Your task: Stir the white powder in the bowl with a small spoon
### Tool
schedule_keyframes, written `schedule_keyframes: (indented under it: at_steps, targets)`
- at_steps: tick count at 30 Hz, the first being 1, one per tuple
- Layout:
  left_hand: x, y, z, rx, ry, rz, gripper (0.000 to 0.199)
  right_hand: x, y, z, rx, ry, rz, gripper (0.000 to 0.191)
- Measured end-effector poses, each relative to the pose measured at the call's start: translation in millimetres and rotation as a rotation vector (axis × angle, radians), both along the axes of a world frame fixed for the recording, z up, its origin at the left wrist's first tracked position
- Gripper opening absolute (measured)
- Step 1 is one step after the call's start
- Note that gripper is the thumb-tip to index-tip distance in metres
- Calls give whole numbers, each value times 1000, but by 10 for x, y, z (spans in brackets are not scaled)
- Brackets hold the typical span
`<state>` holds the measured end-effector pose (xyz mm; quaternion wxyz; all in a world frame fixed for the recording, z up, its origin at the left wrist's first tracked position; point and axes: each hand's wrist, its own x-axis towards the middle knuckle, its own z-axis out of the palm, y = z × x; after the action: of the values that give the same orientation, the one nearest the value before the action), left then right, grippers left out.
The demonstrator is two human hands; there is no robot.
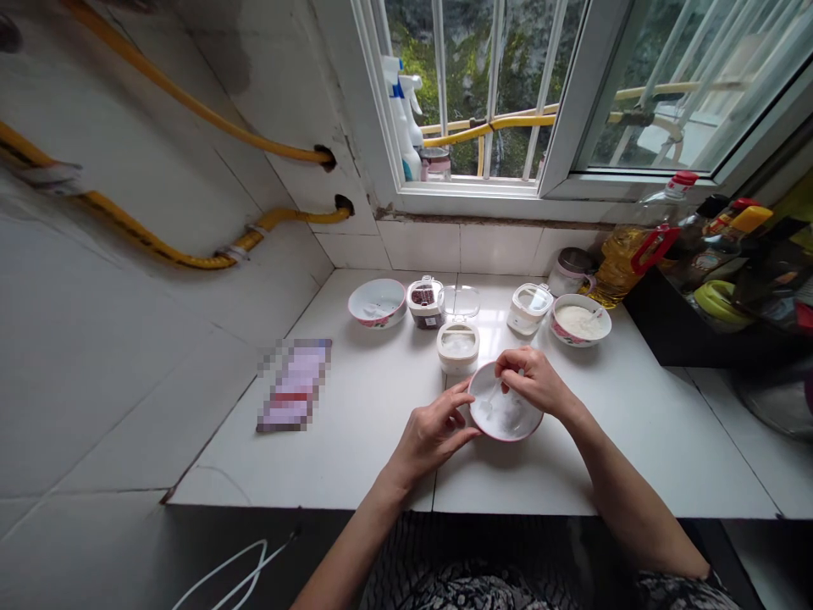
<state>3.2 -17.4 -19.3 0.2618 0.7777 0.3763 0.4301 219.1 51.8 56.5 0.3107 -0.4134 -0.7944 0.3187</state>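
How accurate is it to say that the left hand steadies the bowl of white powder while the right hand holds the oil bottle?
The head view shows the right hand holding a small spoon in the bowl, not the oil bottle, which stands near the window. The left hand does steady that bowl.

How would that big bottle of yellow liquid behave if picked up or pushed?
The bottle would probably feel heavy, being large and holding plenty of yellow liquid. Pushed near its red cap, it might tip, as it stands tall. Its red handle should give a firm grip.
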Motion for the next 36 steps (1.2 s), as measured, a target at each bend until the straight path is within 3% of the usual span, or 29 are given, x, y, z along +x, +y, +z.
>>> schedule_keyframes:
  at_steps: [13, 23, 29, 33, 36]
  targets:
    - [4, 6, 13, 12, -6, -10, 27, 68, 109, 38, -451, 486, -194, 9]
    - [10, 15, -13, 29, -8, -6, 27, 102, 188, -12, -482, 548, -261, 8]
    - [16, 16, -4, 26, -5, 2, 27, 13, 174, -15, -286, 626, -324, 10]
    - [11, 20, -4, 21, -10, -4, 29, -108, 91, -27, 20, 556, -352, 11]
    - [9, 21, -11, 21, -14, -10, 28, -168, 51, -63, 326, 324, -309, 8]
